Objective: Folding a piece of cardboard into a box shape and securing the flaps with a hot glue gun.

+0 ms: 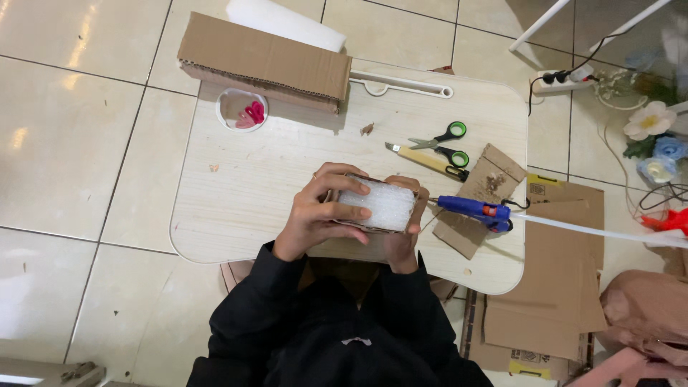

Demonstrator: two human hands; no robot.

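Item: small cardboard box (362,240) w/ white foam block (380,204) seated in its open top. Landmark for all places below = this box.

- Left hand (313,215): wrapped round box's left end, fingers over the top edge, tips resting on the foam's left part. Closed on box + foam.
- Right hand (405,236): cupping box's right end, mostly hidden behind it; thumb at the foam's right edge. Closed on box; how tight, can't tell.
- Box position: held just above the near edge of the low table (236,193), between both hands, right in front of the person's chest. Foam faces up, sits between the two grips, roughly centred.
- Glue gun (476,210), blue: just right of box, nozzle pointing at it, lying on a cardboard scrap (494,175); white glue stick trails off further right.
- Craft knife (423,158) + green-handled scissors (444,143): beyond box, up-right, near each other.
- Long cardboard carton (265,61): well beyond box, far-left edge of table.
- Small white dish (241,110) w/ pink-red bits: beyond box, up-left, just by the carton.
- Flat cardboard sheets (552,287): on floor, right of box.

Risks (judgement):
- Gun nozzle close to right hand; a wrist shift could touch a hot tip, poss. burn.
- Left fingertips pressing the foam could dent it or push it in crooked.
- If glue under the foam is wet, uneven pressure may let it set tilted.
- Knife blade looks exposed; a blind reach that way is a cut hazard.
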